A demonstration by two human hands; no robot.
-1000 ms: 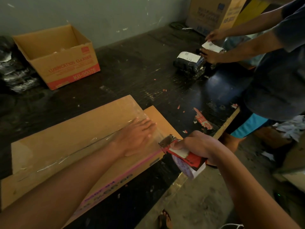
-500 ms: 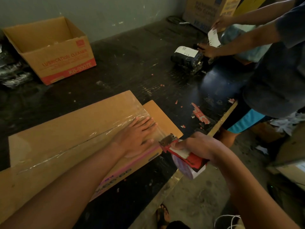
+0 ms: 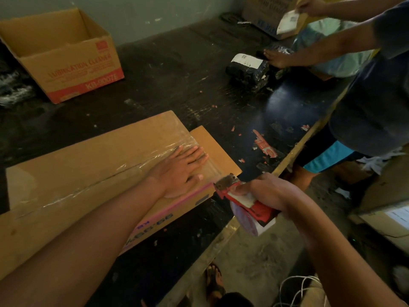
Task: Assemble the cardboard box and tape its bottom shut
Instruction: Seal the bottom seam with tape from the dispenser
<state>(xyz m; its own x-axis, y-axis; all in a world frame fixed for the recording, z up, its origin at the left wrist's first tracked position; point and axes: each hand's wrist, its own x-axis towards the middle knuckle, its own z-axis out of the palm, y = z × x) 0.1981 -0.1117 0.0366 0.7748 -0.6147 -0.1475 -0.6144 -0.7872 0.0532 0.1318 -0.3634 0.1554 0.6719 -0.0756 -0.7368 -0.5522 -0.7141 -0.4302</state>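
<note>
Cardboard box (image 3: pixel 84 165) is lying bottom-up on the dark worktable (image 3: pixel 177 85), its two brown flaps meeting along a seam that is running from lower left toward upper right, and a strip of clear tape (image 3: pixel 141 160) is glinting along that seam. The left hand (image 3: pixel 181 171) is pressing flat on the taped seam near the box's right end, palm down with the fingers released and spread, gripping nothing. A side flap is sticking out from under that end, toward the table's front edge. The right hand (image 3: pixel 267 191) is clenching around a red tape dispenser (image 3: pixel 243 200) just beside the box's near right corner, with the serrated metal blade pointing at the box and the white roll hanging below the hand, out past the table edge. Tape is stretching from the blade back to the box end, though the dim light is making the film hard to trace. At the far left an open carton (image 3: pixel 66 60) printed in red lettering is standing upright on the table, well apart from the work. Across the table a second person (image 3: pixel 371 89) in a dark shirt is leaning in, one hand touching a black wrapped parcel (image 3: pixel 247 69) with a white label, the other lifting a small white slip (image 3: pixel 287 21).
</note>
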